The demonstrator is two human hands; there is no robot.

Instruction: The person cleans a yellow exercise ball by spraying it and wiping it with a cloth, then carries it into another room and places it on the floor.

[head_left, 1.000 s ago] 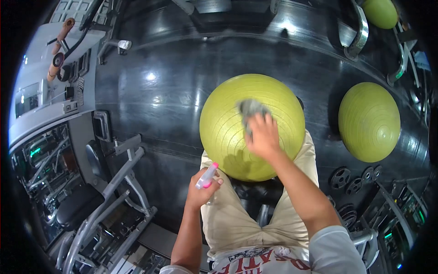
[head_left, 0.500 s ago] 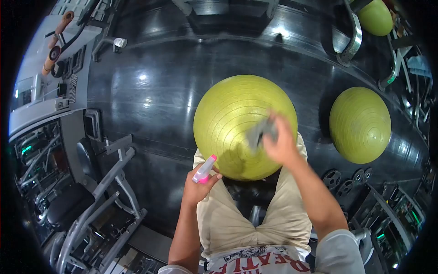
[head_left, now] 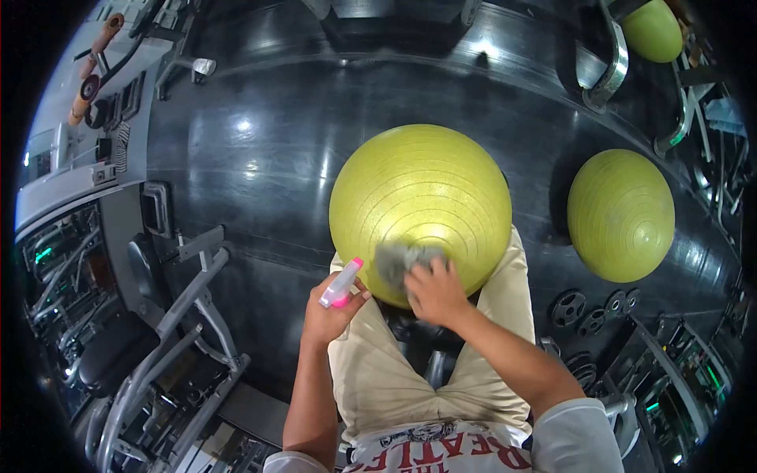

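A large yellow-green exercise ball [head_left: 426, 173] sits between my knees. My right hand [head_left: 435, 293] is closed on a grey cloth [head_left: 402, 262], which lies against the near side of the ball and is smeared by motion. My left hand [head_left: 331, 315] grips a spray bottle with a white and pink trigger head [head_left: 342, 285], just left of the ball above my thigh. The bottle's body is mostly hidden by the hand.
A second yellow-green ball [head_left: 621, 217] stands on the dark floor to the right, and a third ball [head_left: 652, 31] is at the far right. Weight plates [head_left: 569, 308] lie at lower right. A grey-framed exercise machine [head_left: 177, 315] stands at left.
My right hand and the cloth have moved left and toward me, from the ball's right side to its near side. My left hand still holds the spray bottle, shifted slightly left.
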